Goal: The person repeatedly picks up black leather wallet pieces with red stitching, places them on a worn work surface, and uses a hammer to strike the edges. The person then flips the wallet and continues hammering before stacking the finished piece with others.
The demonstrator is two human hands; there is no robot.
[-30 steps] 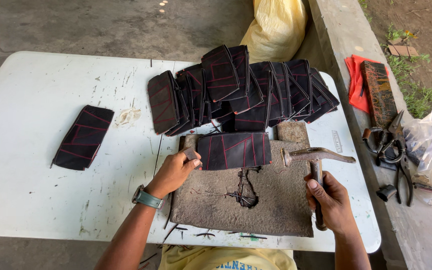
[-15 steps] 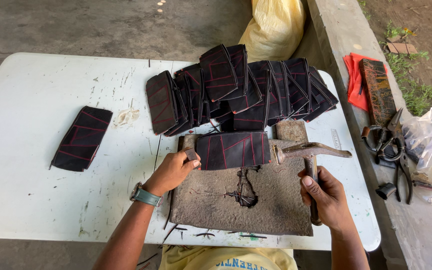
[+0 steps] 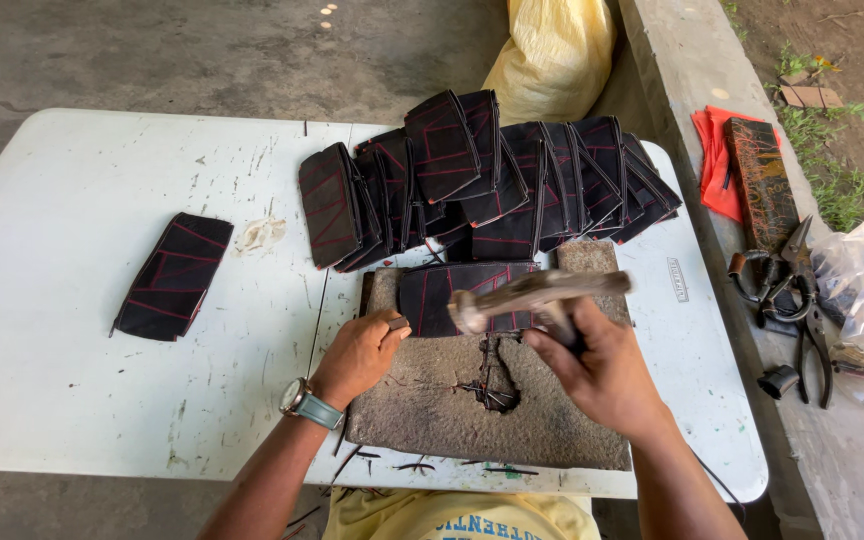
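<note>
— Black pouch (image 3: 452,293) with red stitching, flat on the grey stone slab (image 3: 552,430), near its far edge. Placed there, probably, for a hard backing under the blow.

— And the left hand (image 3: 360,352)?

— Curled at the pouch's left end, fingertips pinching something small and dark right at the corner. Too small to name. Holding that end down, by the look of it, clear of the hammer's path. Wristwatch (image 3: 307,403) on that wrist.

— Right hand (image 3: 597,372)?

— Wrapped fully round the handle of a hammer (image 3: 537,290), fist closed. Hammer head blurred, hovering over the pouch's middle and right part. Gripped low on the handle, likely for more swing.

— Anything in the slab itself?

— A worn hollow (image 3: 497,385) towards the middle, with thin dark scraps caught in it. Pouch set beyond that hollow, on flatter stone.

— Around the slab?

— White folding table (image 3: 72,400), scuffed and stained. Just behind the slab, a fanned heap of similar pouches (image 3: 492,180), overlapping, some leaning on each other. One single pouch (image 3: 172,275) lying well apart to the left. Kept separate, though why cannot be told.

— Off the table?

— Concrete ledge (image 3: 692,60) on the right, with a red cloth (image 3: 717,165), scissors (image 3: 797,260) and pliers (image 3: 814,345) within reach. Yellow sack (image 3: 552,50) beyond the table's far side.
</note>
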